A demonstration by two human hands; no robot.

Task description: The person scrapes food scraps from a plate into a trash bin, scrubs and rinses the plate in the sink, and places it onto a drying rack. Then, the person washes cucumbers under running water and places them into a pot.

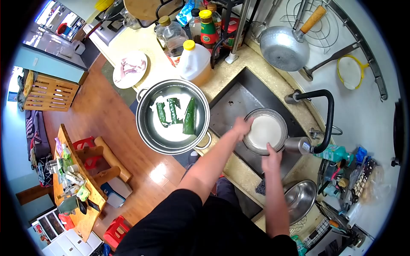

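Note:
Over the dark sink (226,102), a round metal bowl (265,131) holds whitish, cloudy liquid. My left hand (242,128) grips its left rim with bent fingers. At the bowl's lower edge, my right hand (271,158) is closed on the rim, thumb on top. The black faucet (329,111) ends in a grey head just right of the bowl. Left of the sink stands a large steel pot (143,123) with several green vegetable pieces (189,117) inside.
A plate of pale meat (130,69) lies on the counter's far left. Bottles and a plastic jug (192,62) stand behind the pot. A steel bowl (301,198) sits right of my right forearm. A saucepan (285,49) hangs on the wall.

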